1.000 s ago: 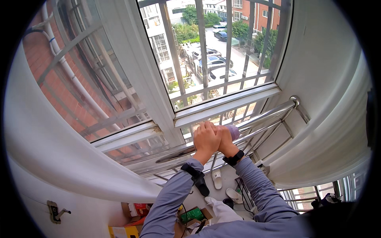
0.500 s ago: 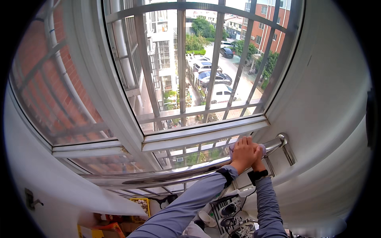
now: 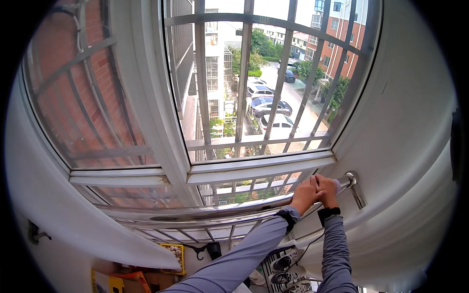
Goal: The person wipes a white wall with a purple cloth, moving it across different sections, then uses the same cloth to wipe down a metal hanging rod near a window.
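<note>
Gripping steel rail | left hand, right hand | both grips closed around it

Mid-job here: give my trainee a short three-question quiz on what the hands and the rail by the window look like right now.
1. True or false: both hands are on the metal rail below the window.
2. Which end of the rail are the hands near? A) the left end B) the middle C) the right end, by the wall bracket
3. What does the right hand press against the rail?

Key
1. True: the left hand and the right hand sit side by side on it.
2. C
3. A pale cloth; only a small part shows past the fingers.
</note>
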